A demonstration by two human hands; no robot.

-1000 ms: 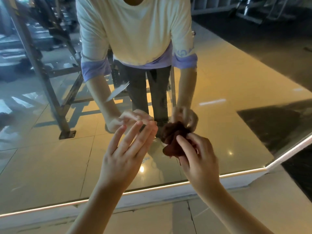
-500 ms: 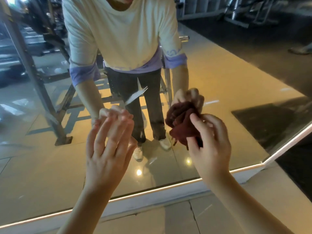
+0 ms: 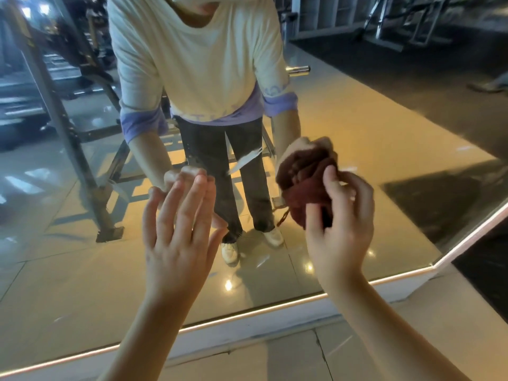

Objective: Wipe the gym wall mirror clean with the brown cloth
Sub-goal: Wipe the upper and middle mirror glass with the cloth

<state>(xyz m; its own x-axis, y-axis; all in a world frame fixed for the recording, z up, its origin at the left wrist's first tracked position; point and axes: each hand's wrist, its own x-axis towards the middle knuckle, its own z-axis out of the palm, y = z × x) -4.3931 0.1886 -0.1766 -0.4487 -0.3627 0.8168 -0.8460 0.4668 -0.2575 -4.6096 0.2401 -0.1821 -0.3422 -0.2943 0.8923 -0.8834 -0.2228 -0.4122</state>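
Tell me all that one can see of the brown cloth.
The brown cloth is dark reddish-brown, soft and towel-like, crumpled into a ball. The right hand grips it with curled fingers, raised before the mirror. A loose thread hangs from its lower left edge. Whether it touches the glass cannot be told.

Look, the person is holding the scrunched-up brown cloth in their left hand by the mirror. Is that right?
Not quite: the right hand holds the scrunched-up brown cloth by the mirror. The head view shows the left hand open, holding nothing.
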